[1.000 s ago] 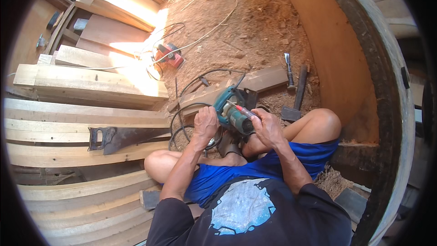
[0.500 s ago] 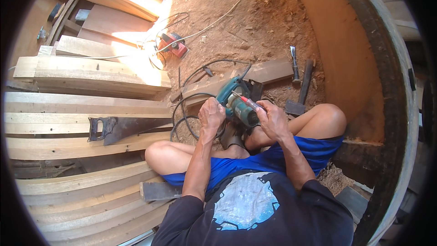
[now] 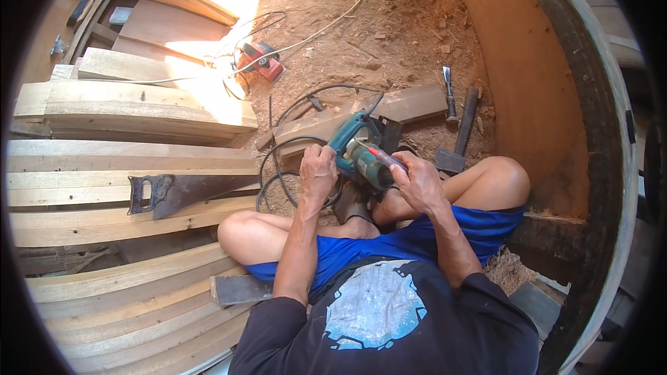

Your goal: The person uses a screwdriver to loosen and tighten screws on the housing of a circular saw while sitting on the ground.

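Observation:
A teal circular saw with a dark base rests tilted between my bent legs, above my feet. My left hand is closed round the end of its handle. In my right hand is a screwdriver with a red-and-dark handle. Its shaft points up and left at the saw's motor housing, and the tip meets the body near the handle. Whether the tip sits in a screw is too small to tell. The saw's black cord loops on the ground to the left.
Stacked planks fill the left side, with a handsaw lying on them. Beyond the circular saw lie a board, a chisel and a hammer. A red power tool sits farther off on sawdust. A curved wooden wall bounds the right.
The view has shifted slightly, moving the planks and handsaw a little left. My left hand sits slightly farther left on the saw's handle; the screwdriver stays at the motor housing.

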Motion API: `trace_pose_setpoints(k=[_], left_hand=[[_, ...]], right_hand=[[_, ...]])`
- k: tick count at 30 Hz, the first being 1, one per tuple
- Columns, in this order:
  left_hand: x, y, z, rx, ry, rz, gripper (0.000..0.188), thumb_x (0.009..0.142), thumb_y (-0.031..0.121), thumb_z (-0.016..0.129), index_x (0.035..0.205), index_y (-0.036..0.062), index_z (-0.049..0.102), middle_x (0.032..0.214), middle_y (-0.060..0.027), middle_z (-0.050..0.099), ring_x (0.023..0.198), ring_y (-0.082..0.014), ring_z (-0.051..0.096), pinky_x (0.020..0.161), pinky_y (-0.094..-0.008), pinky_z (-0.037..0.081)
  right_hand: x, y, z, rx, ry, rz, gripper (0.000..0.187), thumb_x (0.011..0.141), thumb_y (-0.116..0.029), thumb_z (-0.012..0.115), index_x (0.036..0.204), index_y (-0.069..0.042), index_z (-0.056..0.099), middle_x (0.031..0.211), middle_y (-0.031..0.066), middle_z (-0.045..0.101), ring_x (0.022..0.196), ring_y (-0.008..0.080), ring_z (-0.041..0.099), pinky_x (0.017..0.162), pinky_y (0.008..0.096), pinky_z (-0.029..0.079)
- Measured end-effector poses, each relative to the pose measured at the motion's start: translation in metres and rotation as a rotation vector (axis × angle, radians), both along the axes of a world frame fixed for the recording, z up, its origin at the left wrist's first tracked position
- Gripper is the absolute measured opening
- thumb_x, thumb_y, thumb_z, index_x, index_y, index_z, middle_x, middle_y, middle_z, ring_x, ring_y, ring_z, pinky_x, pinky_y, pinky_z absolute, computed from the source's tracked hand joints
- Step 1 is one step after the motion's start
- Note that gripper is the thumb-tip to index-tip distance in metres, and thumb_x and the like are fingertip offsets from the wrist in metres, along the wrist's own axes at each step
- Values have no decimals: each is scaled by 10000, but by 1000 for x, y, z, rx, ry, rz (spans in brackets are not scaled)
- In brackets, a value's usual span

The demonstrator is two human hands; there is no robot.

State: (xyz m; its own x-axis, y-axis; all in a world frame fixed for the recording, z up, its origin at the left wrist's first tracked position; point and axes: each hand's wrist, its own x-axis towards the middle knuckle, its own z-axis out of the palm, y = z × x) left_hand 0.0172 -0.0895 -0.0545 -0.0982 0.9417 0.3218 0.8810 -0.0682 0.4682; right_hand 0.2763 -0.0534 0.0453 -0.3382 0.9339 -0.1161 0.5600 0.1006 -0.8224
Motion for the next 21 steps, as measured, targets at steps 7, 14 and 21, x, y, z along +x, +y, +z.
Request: trace_pose_setpoints(k=[7,14,21], left_hand=[[6,-1,-6,14,-11,82,175,821,54,717,946,56,596,908,-164,593,874,-386,609,760,-510,506],[8,0,-15,25,-14,161,172,817,70,732,896,51,580,825,-163,607,781,-401,619,705,-531,498],[3,-1,-29,-91,-203,247,207,815,105,765,853,50,569,782,-160,611,731,-370,642,678,-505,510]], right_hand=[[2,1,-3,1,-13,7,343,955,-254,617,1167,1,705,995,267,738,951,444,718,851,512,552],[-1,-1,0,-37,-58,36,347,958,-281,629,1165,-14,711,1009,271,737,970,451,714,866,525,547],[-3,0,-2,-26,-43,32,347,958,-277,626,1164,-11,711,1012,272,737,977,452,713,868,525,546]])
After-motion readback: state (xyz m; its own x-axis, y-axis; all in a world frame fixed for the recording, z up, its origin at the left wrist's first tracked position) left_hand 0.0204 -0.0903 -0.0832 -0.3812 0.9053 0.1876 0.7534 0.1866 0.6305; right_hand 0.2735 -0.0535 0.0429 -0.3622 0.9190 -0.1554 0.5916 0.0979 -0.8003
